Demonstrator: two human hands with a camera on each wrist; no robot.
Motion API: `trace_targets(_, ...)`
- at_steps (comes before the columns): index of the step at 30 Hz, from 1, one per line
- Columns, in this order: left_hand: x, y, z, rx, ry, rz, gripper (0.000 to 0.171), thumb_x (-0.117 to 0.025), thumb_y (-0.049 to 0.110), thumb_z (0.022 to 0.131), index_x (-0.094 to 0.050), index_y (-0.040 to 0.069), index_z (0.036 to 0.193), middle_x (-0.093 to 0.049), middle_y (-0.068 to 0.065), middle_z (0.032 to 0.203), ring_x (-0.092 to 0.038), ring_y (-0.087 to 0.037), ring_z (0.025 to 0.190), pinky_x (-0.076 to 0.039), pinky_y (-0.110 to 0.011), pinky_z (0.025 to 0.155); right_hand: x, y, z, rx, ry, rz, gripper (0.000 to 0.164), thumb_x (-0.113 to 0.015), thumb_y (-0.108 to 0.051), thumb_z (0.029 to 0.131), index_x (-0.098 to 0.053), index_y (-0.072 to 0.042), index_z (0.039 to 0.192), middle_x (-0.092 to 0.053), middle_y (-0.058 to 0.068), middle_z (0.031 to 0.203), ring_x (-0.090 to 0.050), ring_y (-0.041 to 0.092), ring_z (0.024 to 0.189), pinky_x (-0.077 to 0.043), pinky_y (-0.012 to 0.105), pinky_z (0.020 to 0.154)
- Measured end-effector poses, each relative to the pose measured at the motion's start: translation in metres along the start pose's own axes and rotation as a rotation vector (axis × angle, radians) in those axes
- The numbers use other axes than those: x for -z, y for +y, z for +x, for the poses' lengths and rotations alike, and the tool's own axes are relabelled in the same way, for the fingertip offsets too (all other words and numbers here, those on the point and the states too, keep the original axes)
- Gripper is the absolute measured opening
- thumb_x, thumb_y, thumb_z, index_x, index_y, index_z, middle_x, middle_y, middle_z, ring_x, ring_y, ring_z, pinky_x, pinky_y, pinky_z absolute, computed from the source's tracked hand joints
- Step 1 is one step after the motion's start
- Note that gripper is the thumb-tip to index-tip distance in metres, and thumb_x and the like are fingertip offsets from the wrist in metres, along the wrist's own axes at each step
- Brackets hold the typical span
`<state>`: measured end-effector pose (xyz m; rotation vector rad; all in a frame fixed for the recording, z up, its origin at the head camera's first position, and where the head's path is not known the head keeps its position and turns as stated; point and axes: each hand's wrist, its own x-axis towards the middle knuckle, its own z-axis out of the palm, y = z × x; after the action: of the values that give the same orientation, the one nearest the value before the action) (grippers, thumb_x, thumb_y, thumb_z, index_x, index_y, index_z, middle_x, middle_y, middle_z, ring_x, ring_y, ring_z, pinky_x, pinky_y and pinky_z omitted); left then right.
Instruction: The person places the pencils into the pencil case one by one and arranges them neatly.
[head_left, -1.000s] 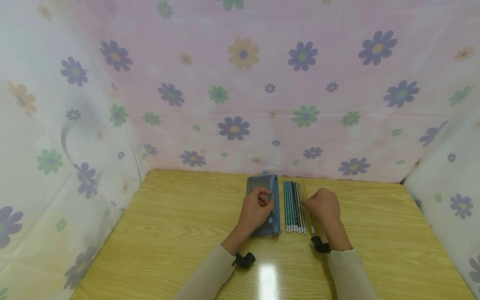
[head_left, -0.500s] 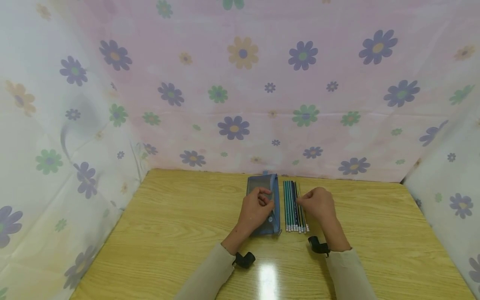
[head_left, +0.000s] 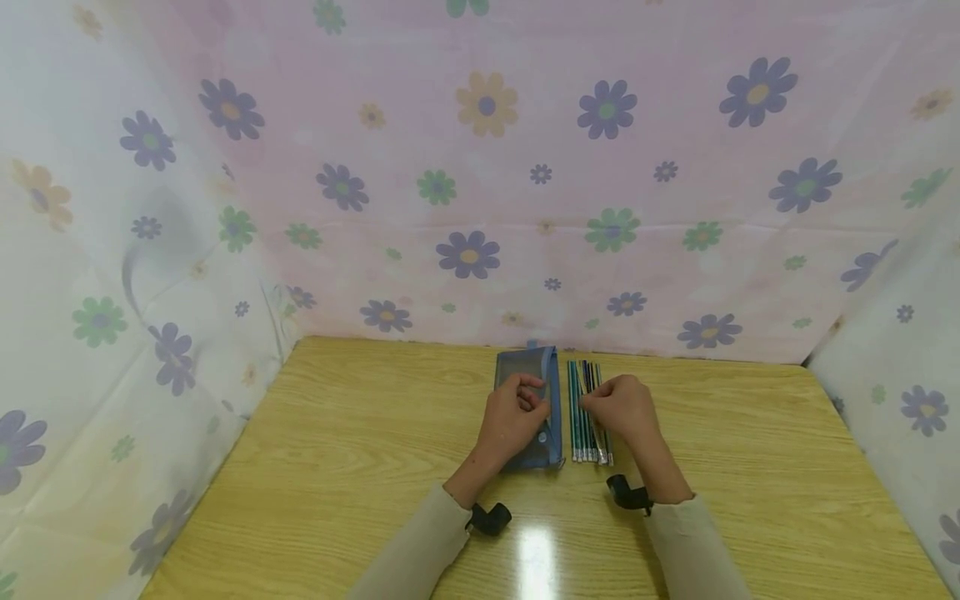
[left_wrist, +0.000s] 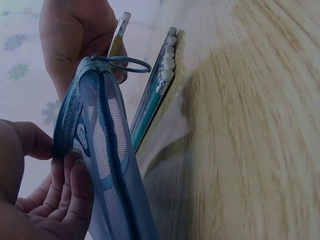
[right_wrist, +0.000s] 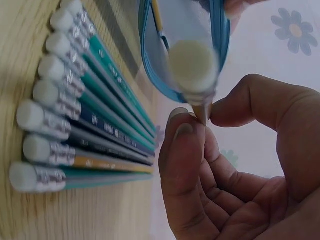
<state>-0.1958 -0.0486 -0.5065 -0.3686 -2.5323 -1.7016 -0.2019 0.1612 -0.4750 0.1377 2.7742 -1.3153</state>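
My left hand (head_left: 510, 423) pinches the upper edge of a blue mesh zip pencil case (head_left: 519, 363). In the left wrist view the case (left_wrist: 112, 145) is tilted up on its side, with a ring pull at its end. My right hand (head_left: 628, 408) holds a yellow pencil (left_wrist: 118, 36) between thumb and fingertips, its white eraser (right_wrist: 192, 65) toward the wrist camera. This pencil is above a row of pencils (right_wrist: 112, 80), mostly teal, with dark and yellow ones among them. Beyond it, in the right wrist view, the case's rim gapes, and a yellow strip shows inside.
The wood-grain table (head_left: 360, 442) has a flower-print cloth (head_left: 480, 183) hanging behind it and at both sides. Black camera mounts (head_left: 491, 521) sit on both wrists. The pencil row lies close to the right of the case.
My right hand has moved left with the yellow pencil, from the right side of the row to above it, closer to the case. My left hand has stayed in place.
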Motion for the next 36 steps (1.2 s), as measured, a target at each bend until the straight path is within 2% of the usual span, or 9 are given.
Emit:
trace_targets(8, 0.000, 0.001, 0.000, 0.003, 0.001, -0.003, 0.027, -0.070, 0.011, 0.099, -0.066, 0.006, 0.124, -0.067, 0.000, 0.087, -0.064, -0.009, 0.072, -0.054, -0.027, 0.059, -0.006, -0.008, -0.002, -0.027, -0.042, 0.043, 0.020, -0.074, -0.019, 0.090, -0.081, 0.000, 0.089, -0.073, 0.007, 0.070, -0.068, 0.021, 0.062, -0.057, 0.038, 0.065)
trace_targets(16, 0.000, 0.002, -0.001, 0.032, -0.015, -0.016, 0.028, -0.070, 0.013, 0.100, -0.065, 0.007, 0.127, -0.066, 0.001, 0.088, -0.065, -0.010, 0.073, -0.054, -0.027, 0.060, -0.016, -0.010, -0.003, -0.040, -0.056, 0.173, 0.020, -0.071, -0.014, 0.090, -0.080, 0.003, 0.094, -0.074, 0.011, 0.074, -0.071, 0.022, 0.062, -0.061, 0.041, 0.070)
trace_targets(23, 0.000, 0.003, -0.003, 0.022, -0.017, -0.012, 0.028, -0.068, 0.013, 0.101, -0.065, 0.006, 0.127, -0.066, 0.001, 0.088, -0.065, -0.010, 0.071, -0.053, -0.027, 0.059, -0.023, -0.008, -0.001, -0.062, -0.066, 0.318, 0.024, -0.069, -0.009, 0.094, -0.077, 0.011, 0.104, -0.075, 0.016, 0.083, -0.072, 0.021, 0.069, -0.063, 0.041, 0.070)
trace_targets(28, 0.000, 0.003, -0.003, 0.025, -0.024, -0.028, 0.027, -0.068, 0.013, 0.101, -0.065, 0.006, 0.128, -0.066, 0.001, 0.089, -0.065, -0.011, 0.072, -0.054, -0.028, 0.059, -0.028, -0.007, 0.002, -0.066, -0.059, 0.395, 0.024, -0.068, -0.007, 0.095, -0.075, 0.013, 0.106, -0.075, 0.019, 0.086, -0.072, 0.022, 0.069, -0.063, 0.040, 0.069)
trace_targets(36, 0.001, 0.005, -0.003, 0.021, -0.026, -0.042, 0.026, -0.069, 0.013, 0.101, -0.065, 0.007, 0.126, -0.067, -0.001, 0.089, -0.066, -0.011, 0.074, -0.053, -0.027, 0.060, -0.034, -0.008, 0.001, -0.061, -0.074, 0.462, 0.025, -0.068, -0.006, 0.097, -0.073, 0.014, 0.110, -0.074, 0.020, 0.088, -0.071, 0.021, 0.069, -0.063, 0.036, 0.067)
